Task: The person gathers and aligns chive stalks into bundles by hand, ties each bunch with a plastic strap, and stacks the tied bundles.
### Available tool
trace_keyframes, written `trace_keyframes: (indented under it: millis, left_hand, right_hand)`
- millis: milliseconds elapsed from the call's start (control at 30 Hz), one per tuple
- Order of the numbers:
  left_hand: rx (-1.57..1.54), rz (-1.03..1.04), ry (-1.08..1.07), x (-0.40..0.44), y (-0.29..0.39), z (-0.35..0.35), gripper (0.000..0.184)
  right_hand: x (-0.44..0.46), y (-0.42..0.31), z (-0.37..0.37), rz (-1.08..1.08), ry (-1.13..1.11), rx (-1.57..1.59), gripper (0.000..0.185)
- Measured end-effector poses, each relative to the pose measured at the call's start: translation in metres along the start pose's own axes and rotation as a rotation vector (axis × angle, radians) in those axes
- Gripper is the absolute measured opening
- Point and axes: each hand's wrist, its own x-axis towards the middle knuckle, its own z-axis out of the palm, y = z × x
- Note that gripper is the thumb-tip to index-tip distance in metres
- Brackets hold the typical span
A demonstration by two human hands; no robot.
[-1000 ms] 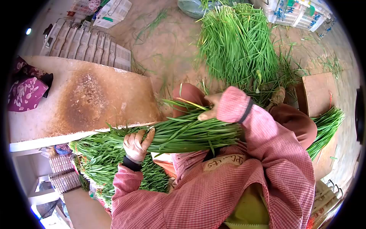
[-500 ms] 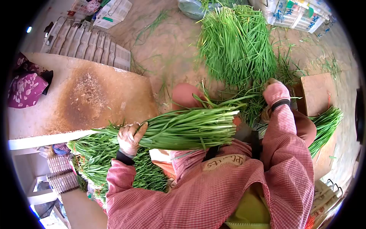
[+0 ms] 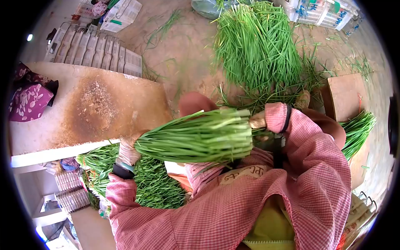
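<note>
A thick bundle of long, flat green leaves with pale cut ends, like garlic chives (image 3: 187, 139), lies level across my lap. My left hand (image 3: 129, 152), in a thin pale glove, is closed around its leafy end at the left. At the right, my right hand (image 3: 258, 121) is up against the pale stem ends; its fingers are partly hidden and blurred. Beyond my knees a large heap of chives (image 3: 258, 46) rests on the floor. More chives (image 3: 158, 183) are stacked below my left arm.
A stained tabletop (image 3: 141, 96) reaches in from the left, its edge close to my left hand. White crates (image 3: 96, 50) stand behind it, and another crate (image 3: 321, 14) is at the back right. A brown board (image 3: 348, 98) and a chive bunch (image 3: 360, 133) are to my right.
My right hand has come back from the edge of the floor heap to the bundle's stem ends. My left hand and the bundle have shifted slightly left.
</note>
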Motion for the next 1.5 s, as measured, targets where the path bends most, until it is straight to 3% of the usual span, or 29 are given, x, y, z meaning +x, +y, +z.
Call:
trace_keyframes:
  millis: [33,67,100,133,167,233,267,400,500,600,633,667,733,767,833,867,933,1033,1100,1167,1200,1233,1333,1400,1433,1467,1500]
  left_hand:
    - [-0.407,-0.210,-0.091,-0.005,-0.006,0.005,0.030]
    - [-0.632,-0.327,-0.046,-0.016,-0.011,0.015,0.029]
    - [-1.247,-0.840,-0.024,-0.014,-0.010,0.013,0.035]
    - [-0.842,-0.625,-0.291,-0.022,-0.023,0.015,0.038]
    - [-0.426,-0.398,-0.530,-0.033,-0.035,0.019,0.042]
    - [-0.503,-0.493,-0.547,-0.046,-0.024,0.037,0.043]
    - [-0.579,-0.593,-0.557,-0.052,-0.017,0.049,0.044]
    - [-0.820,-0.706,-0.546,-0.084,-0.013,0.088,0.043]
    - [-0.974,-0.706,-0.482,-0.107,-0.014,0.116,0.043]
    - [-1.069,-0.688,-0.407,-0.117,-0.014,0.133,0.042]
    - [-1.090,-0.681,-0.384,-0.120,-0.015,0.138,0.042]
    - [-1.110,-0.671,-0.364,-0.119,-0.015,0.141,0.042]
    - [-1.132,-0.654,-0.326,-0.119,-0.015,0.147,0.042]
    - [-1.137,-0.645,-0.313,-0.119,-0.015,0.150,0.042]
    - [-1.159,-0.635,-0.269,-0.119,-0.015,0.155,0.041]
    - [-1.164,-0.628,-0.251,-0.119,-0.015,0.159,0.041]
    - [-1.177,-0.622,-0.217,-0.121,-0.015,0.166,0.041]
    - [-1.186,-0.603,-0.166,-0.123,-0.013,0.174,0.041]
    - [-1.184,-0.596,-0.129,-0.126,-0.014,0.176,0.040]
    - [-1.179,-0.588,-0.099,-0.127,-0.014,0.179,0.040]
    - [-1.184,-0.588,-0.084,-0.128,-0.014,0.180,0.040]
    - [-1.178,-0.584,-0.069,-0.128,-0.014,0.182,0.040]
    - [-1.172,-0.569,-0.036,-0.128,-0.015,0.185,0.039]
    - [-1.164,-0.560,-0.018,-0.128,-0.016,0.187,0.039]
    - [-1.161,-0.558,-0.008,-0.129,-0.015,0.188,0.039]
    - [-1.158,-0.554,0.001,-0.129,-0.016,0.189,0.039]
    - [-1.153,-0.547,0.006,-0.129,-0.016,0.191,0.039]
  right_hand:
    - [-0.009,-0.004,0.000,-0.054,-0.068,0.105,0.068]
    - [-0.012,-0.001,-0.007,0.057,-0.019,0.085,0.063]
    - [-0.016,0.001,-0.016,0.164,0.029,0.065,0.058]
    - [-0.021,-0.007,-0.018,0.066,0.048,0.266,0.051]
    - [-0.032,-0.015,-0.015,0.102,0.234,0.204,0.043]
    - [-0.049,-0.027,-0.016,0.092,0.564,0.083,0.030]
    - [-0.065,-0.025,-0.032,0.054,0.513,0.250,0.030]
    - [-0.131,-0.025,-0.072,-0.038,0.604,0.272,0.031]
    - [-0.155,-0.026,-0.060,-0.308,0.541,0.334,0.035]
    - [-0.157,-0.019,-0.049,-0.713,0.314,0.428,0.040]
    - [-0.153,-0.016,-0.046,-0.782,0.345,0.433,0.042]
    - [-0.126,-0.023,-0.033,-0.681,0.763,0.299,0.037]
    - [-0.072,-0.035,-0.005,-0.119,1.505,0.114,0.030]
    - [-0.051,-0.065,0.011,-0.243,1.494,0.622,0.029]
    - [-0.021,-0.061,0.027,-0.495,1.286,-0.238,0.031]
    - [-0.003,-0.070,0.026,-0.406,1.194,0.195,0.035]
    - [0.030,-0.073,0.013,-0.219,1.076,0.173,0.042]
    - [0.044,-0.092,0.029,0.169,1.109,-0.825,0.050]
    - [0.047,-0.084,0.019,0.182,1.064,-0.848,0.052]
    - [0.040,-0.087,0.013,0.253,0.651,-0.522,0.049]
    - [0.035,-0.085,0.017,0.283,0.677,-0.574,0.043]
    - [0.033,-0.059,0.014,-0.023,0.791,-0.758,0.039]
    - [0.024,-0.031,0.023,-0.351,0.748,-0.025,0.041]
    - [0.020,-0.019,0.029,-0.489,0.863,0.133,0.036]
    - [0.013,-0.018,0.038,-0.435,0.973,0.291,0.037]
    - [0.002,-0.021,0.042,-0.421,0.866,0.645,0.038]
    - [-0.004,-0.019,0.039,-0.437,0.934,0.716,0.034]
